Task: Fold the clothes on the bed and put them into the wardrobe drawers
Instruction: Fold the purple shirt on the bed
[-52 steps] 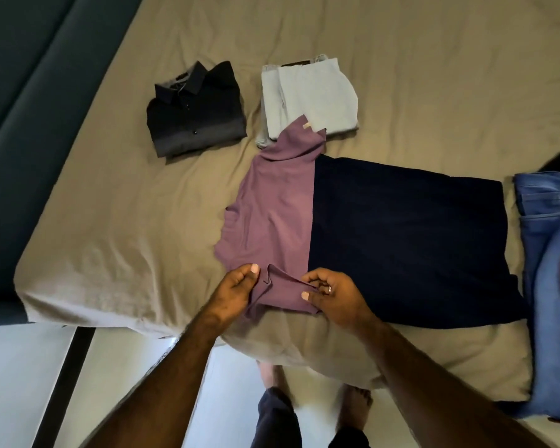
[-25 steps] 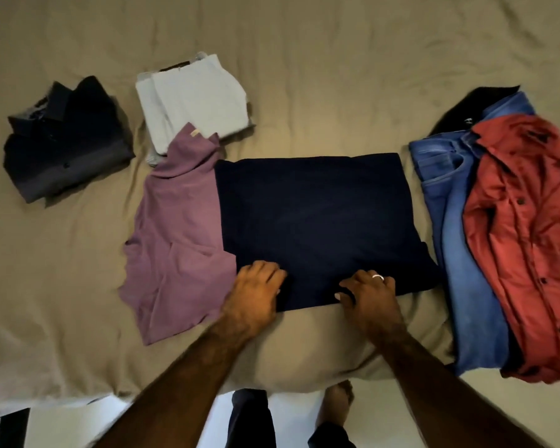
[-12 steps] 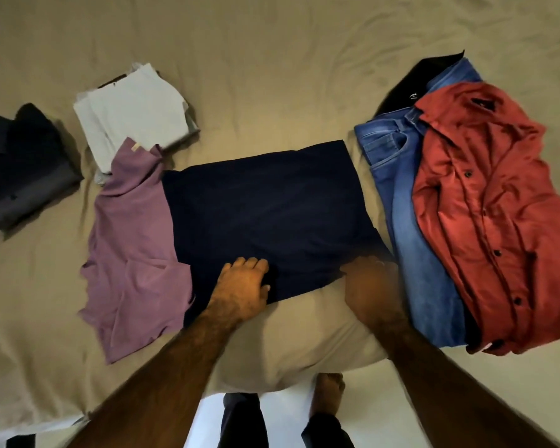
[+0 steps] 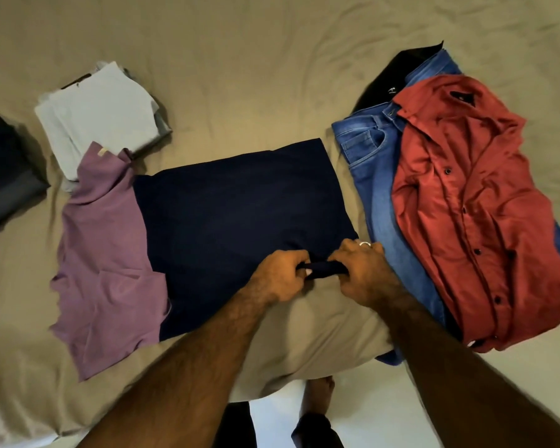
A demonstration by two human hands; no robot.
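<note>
Hands have shifted since half a second ago: then both lay flat on the near edge of the two-tone purple and navy cotton t-shirt (image 4: 233, 218), now my left hand (image 4: 280, 279) and right hand (image 4: 362, 273) have closed together at its near right corner, fingers (image 4: 299, 263) pinching a bunched bit of the navy hem. I judge that the smoothing is over and a fold of the hem end toward the collar is starting. The shirt lies flat on the beige-sheeted bed (image 4: 240, 59), between the folded pale grey garment (image 4: 101, 111) and the blue denim jeans (image 4: 372, 176). Its long axis runs left to right, purple collar end pointing left, hem right.
</note>
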